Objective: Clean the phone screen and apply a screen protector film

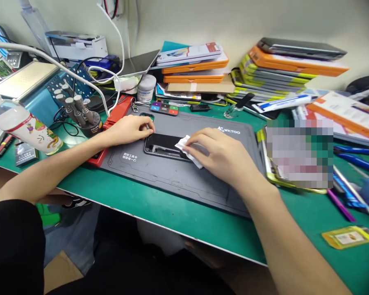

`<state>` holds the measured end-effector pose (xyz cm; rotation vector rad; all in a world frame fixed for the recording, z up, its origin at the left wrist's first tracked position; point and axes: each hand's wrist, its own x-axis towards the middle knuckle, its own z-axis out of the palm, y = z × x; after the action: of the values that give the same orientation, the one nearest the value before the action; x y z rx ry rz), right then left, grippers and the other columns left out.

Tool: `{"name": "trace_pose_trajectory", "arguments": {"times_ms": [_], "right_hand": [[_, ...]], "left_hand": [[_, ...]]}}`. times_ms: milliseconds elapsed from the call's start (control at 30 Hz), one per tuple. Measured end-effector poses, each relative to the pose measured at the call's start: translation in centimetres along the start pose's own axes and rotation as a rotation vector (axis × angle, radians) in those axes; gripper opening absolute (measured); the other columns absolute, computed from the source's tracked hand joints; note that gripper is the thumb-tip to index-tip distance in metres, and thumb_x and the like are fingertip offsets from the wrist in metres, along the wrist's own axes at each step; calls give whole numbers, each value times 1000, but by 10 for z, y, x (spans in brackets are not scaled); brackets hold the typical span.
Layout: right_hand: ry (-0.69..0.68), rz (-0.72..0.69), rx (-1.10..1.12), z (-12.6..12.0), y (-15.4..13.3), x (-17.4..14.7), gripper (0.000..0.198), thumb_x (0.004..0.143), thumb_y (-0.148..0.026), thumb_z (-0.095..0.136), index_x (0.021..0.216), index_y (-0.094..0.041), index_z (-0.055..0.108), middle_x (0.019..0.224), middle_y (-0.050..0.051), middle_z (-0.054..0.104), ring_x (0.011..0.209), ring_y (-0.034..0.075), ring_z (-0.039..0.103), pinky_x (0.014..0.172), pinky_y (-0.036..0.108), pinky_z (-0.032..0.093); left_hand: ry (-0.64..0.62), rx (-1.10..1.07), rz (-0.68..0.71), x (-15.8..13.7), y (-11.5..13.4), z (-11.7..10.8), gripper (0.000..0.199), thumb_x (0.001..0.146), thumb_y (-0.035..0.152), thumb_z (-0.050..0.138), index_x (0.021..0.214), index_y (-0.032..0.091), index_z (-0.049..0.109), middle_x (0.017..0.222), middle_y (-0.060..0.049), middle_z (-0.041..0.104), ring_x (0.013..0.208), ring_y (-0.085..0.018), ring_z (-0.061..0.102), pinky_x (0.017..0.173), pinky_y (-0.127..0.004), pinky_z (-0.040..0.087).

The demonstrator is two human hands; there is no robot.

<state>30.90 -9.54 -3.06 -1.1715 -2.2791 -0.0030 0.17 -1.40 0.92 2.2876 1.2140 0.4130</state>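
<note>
A black smartphone point(164, 143) lies flat, screen up, on a grey work mat point(172, 180). Curled at its left end is my left hand point(135, 129), closed with the fingertips against the phone's upper left corner. My right hand point(217, 151) pinches a crumpled white tissue point(183, 143) and presses it on the right part of the screen. The tissue and that hand hide the phone's right end. Reflections show along the lower edge of the glass.
A red holder point(118, 112) edges the mat's left side. Near it stand screwdrivers point(76, 108) and a plastic bottle point(27, 127). Behind are stacked orange boxes point(197, 67) and a white jar point(146, 88). Blue-handled pliers point(356, 157) and a yellow packet point(349, 237) lie right.
</note>
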Motion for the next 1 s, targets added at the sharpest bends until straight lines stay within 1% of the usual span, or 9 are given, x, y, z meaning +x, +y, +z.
{"name": "trace_pose_trajectory", "arguments": {"times_ms": [100, 167, 400, 467, 600, 667, 833, 1000], "right_hand": [[11, 10, 2, 2, 3, 0, 15, 111, -38, 67, 106, -27, 76, 111, 9, 80, 102, 30, 74, 84, 44, 56], [12, 4, 0, 3, 4, 1, 16, 110, -40, 69, 105, -27, 75, 110, 9, 80, 102, 30, 74, 85, 43, 56], [79, -31, 11, 13, -6, 2, 21, 111, -46, 68, 104, -27, 73, 106, 9, 79, 100, 30, 73, 85, 45, 56], [96, -29, 37, 17, -11, 4, 20, 111, -45, 68, 103, -28, 73, 105, 9, 78, 100, 30, 72, 86, 46, 57], [118, -55, 84, 20, -18, 8, 16, 111, -39, 68, 101, -28, 73, 105, 9, 78, 100, 30, 72, 87, 47, 58], [106, -98, 106, 19, -21, 9, 17, 113, -35, 64, 103, -28, 76, 107, 9, 80, 100, 29, 73, 88, 48, 59], [20, -188, 125, 17, -24, 8, 25, 114, -29, 58, 113, -29, 83, 110, 10, 84, 103, 28, 78, 88, 46, 61], [29, -247, 90, 12, -28, 6, 21, 112, -22, 62, 113, -27, 83, 113, 9, 86, 105, 28, 79, 90, 45, 62]], "left_hand": [[-79, -94, 6, 3, -5, -4, 20, 94, 29, 70, 107, 21, 84, 81, 1, 74, 74, -13, 64, 77, -27, 46], [-116, -133, -5, 4, -7, -7, 22, 93, 32, 72, 108, 20, 83, 81, 2, 73, 74, -13, 64, 76, -26, 47], [-141, -136, -4, 4, -11, -6, 28, 91, 40, 77, 109, 19, 82, 86, 1, 73, 77, -13, 64, 77, -26, 47], [-134, -139, 12, 3, -13, -5, 27, 91, 41, 78, 109, 20, 81, 93, 0, 76, 81, -14, 66, 80, -26, 48], [-113, -131, 63, 4, -19, -3, 23, 92, 38, 78, 106, 21, 80, 114, -3, 81, 101, -18, 71, 90, -28, 50], [-122, -141, 71, 4, -21, -3, 22, 94, 37, 76, 109, 21, 80, 119, -4, 81, 108, -20, 72, 95, -29, 51], [-149, -150, 74, 5, -23, -3, 21, 96, 31, 71, 112, 20, 80, 121, -5, 82, 112, -20, 73, 99, -30, 51], [-153, -147, 79, 5, -25, -2, 22, 98, 29, 69, 115, 20, 80, 126, -6, 81, 117, -21, 73, 104, -31, 52]]}}
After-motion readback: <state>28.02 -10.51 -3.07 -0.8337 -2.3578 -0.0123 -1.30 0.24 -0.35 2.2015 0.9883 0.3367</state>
